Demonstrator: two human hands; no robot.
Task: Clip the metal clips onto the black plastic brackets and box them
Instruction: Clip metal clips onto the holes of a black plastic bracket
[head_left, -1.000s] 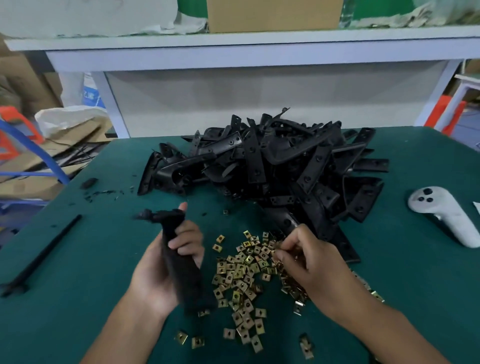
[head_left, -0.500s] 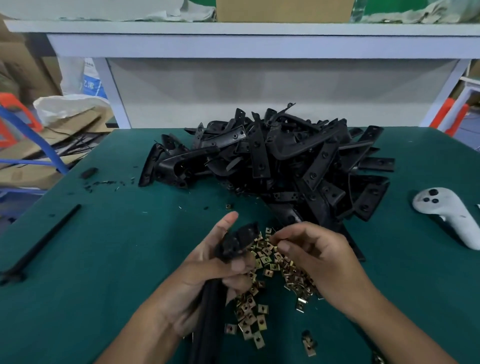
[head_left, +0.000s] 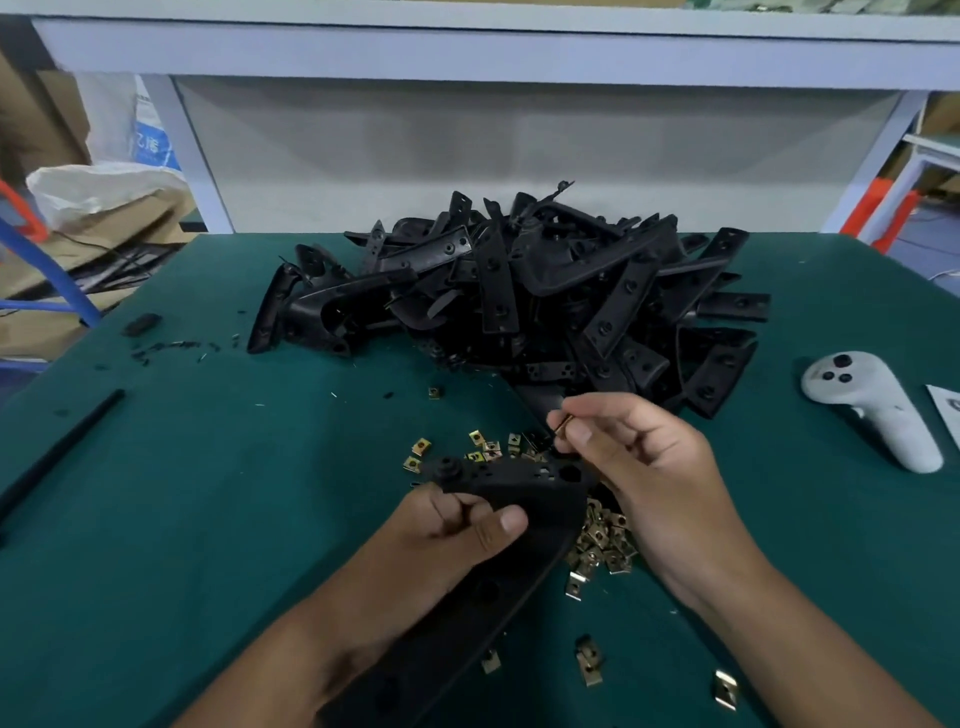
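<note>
Head view. No legible writing; blue characters on the white sack at far left are too blurred to read. The left hand grips a long black bracket, thumb on top and fingers curled beneath. The right hand pinches one brass-coloured clip between thumb and forefinger just above the bracket's end. Loose clips lie on the green mat. Behind them, matte brackets form a pile. A white controller lies at right.

The long curved black plastic bracket runs off the bottom edge, its middle covered by the left hand, hiding part of the scattered brass-coloured metal clips.
</note>
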